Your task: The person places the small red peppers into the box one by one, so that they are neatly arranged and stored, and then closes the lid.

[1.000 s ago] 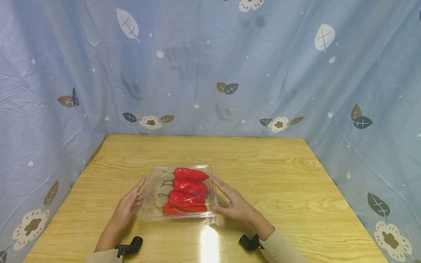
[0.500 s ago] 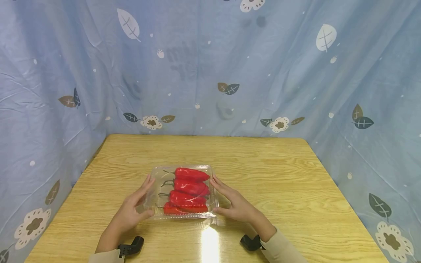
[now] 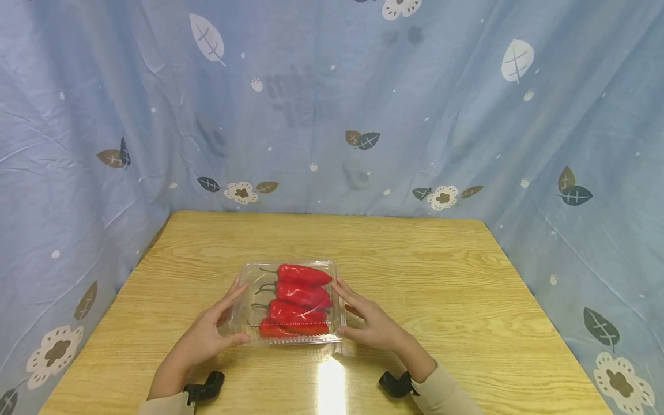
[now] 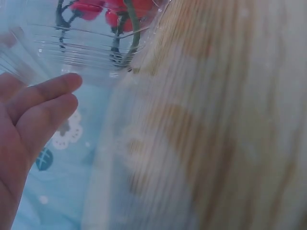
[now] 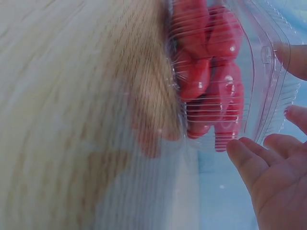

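Observation:
A clear plastic clamshell box lies on the table with its lid down. Inside are several red peppers, their green stems pointing left. My left hand is at the box's left end, fingers by the side and thumb near the front corner. Its fingers look straight in the left wrist view, right at the clear wall. Against the right end rests my right hand, fingers extended and thumb near the front corner. The right wrist view shows its fingertips at the ribbed wall and its thumb at the rim.
The wooden table extends behind and to both sides of the box. A blue curtain with leaf and flower prints surrounds it. Black wrist cameras sit on both wrists. Bright glare shows in front of the box.
My left hand has moved right and forward to the box's left end, its thumb coming to the front corner. The right hand and the box stay nearly where they were.

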Demonstrator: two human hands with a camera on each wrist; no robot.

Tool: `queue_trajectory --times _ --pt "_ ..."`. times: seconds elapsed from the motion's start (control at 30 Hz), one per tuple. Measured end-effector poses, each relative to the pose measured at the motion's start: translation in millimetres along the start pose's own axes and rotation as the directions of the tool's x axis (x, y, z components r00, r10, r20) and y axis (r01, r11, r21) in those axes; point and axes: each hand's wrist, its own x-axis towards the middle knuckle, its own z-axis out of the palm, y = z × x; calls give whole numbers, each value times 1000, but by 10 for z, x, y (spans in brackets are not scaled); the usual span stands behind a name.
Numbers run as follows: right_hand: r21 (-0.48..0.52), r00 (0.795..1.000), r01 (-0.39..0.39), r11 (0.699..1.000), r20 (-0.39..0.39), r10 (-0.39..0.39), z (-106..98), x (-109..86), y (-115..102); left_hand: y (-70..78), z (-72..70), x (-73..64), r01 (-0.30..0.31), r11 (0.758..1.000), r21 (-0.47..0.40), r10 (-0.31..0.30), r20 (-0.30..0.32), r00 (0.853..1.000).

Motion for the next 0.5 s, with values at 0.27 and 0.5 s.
queue_trajectory --times 0.27,0.5 --pt "36 1000 -27 999 15 26 -58 -9 -336 3 4 -5 12 1000 -3 -12 2 1000" --pt "44 1000 -21 999 -6 21 -21 -9 -198 21 4 -20 34 999 -33 -34 6 999"
